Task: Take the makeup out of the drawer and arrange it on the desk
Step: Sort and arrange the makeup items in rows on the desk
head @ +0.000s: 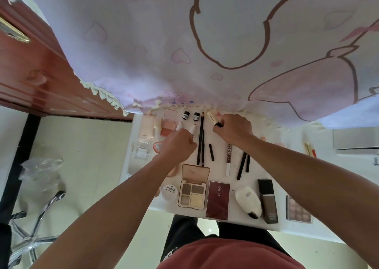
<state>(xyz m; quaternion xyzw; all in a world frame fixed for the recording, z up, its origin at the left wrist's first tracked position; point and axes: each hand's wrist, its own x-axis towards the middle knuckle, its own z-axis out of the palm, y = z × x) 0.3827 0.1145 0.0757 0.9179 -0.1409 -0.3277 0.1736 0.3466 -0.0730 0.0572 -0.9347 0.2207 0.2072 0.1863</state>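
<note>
An open white drawer (272, 223) below the desk holds several makeup items. My left hand (178, 145) is curled around the lower end of a white tube with a black cap (194, 123); a twin tube (183, 120) lies just left of it. My right hand (233, 128) pinches a cream stick with a black end (213, 118) at the drawer's far edge. Between my hands lie long black pencils (200, 143). Nearer me sit an open eyeshadow quad (192, 194), a maroon palette (218, 200), a white bottle (248, 201) and a dark foundation bottle (267, 200).
A pink cartoon cloth (184, 43) covers the desk and hangs over the drawer's back. A blush compact (169, 128), a round white jar (169, 191) and a pink palette (298, 208) also lie in the drawer. A red wooden cabinet (30, 63) stands left, a chair base (34, 223) below it.
</note>
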